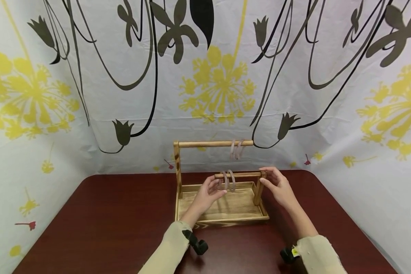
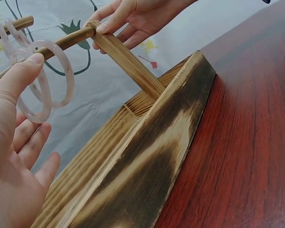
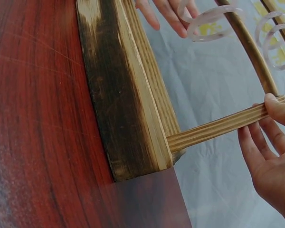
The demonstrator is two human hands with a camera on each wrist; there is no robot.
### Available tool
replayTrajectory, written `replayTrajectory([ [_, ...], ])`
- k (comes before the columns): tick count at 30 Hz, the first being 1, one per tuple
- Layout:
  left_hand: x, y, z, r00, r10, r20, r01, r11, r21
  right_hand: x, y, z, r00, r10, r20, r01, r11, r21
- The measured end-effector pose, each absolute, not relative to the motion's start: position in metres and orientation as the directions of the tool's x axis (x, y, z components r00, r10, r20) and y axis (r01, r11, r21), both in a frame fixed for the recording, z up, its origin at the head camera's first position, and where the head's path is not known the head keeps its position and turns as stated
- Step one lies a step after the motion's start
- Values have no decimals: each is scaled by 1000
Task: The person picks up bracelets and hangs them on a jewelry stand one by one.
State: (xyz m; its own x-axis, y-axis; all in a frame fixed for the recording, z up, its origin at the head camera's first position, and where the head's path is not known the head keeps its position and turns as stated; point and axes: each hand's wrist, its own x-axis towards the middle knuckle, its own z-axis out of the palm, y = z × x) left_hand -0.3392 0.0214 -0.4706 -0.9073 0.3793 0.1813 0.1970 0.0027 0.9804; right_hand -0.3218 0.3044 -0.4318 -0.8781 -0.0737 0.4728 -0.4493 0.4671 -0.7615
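Observation:
A wooden jewelry stand [image 1: 222, 220] has a tray base, an upper rod [image 1: 205, 144] and a lower rod [image 1: 248, 174]. Pale translucent bangles [image 1: 232, 180] hang on the lower rod toward its left end. My left hand [image 1: 207, 196] is at that end, its fingers spread around the bangles. In the left wrist view one fingertip [image 2: 34, 59] overlaps the rod beside a bangle; whether it touches is unclear. My right hand [image 1: 279, 188] pinches the top of the short right post [image 3: 218, 127], thumb in front, other fingers behind.
More pale bangles [image 1: 239, 148] hang near the right end of the upper rod. A taller post [image 1: 177, 167] rises at the tray's left. The stand sits on a dark red wooden table [image 1: 116, 220], and a flower-patterned cloth [image 1: 106, 95] hangs behind it.

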Motion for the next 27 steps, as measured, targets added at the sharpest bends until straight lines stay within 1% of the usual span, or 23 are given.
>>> replayTrajectory([
  [9, -339, 17, -466, -912, 378, 158, 166, -10, 986, -324, 302, -430, -867, -85, 491, -475, 439, -763],
  [15, -338, 16, -463, -910, 381, 162, 161, -35, 986, -324, 303, -430, -873, -85, 480, -463, 449, -764],
  [22, -338, 16, -464, -909, 384, 160, 163, -24, 986, -323, 301, -431, -869, -94, 485, -477, 420, -772],
  [27, -338, 16, -463, -915, 376, 146, 153, -10, 988, -324, 302, -430, -869, -85, 487, -474, 424, -772],
])
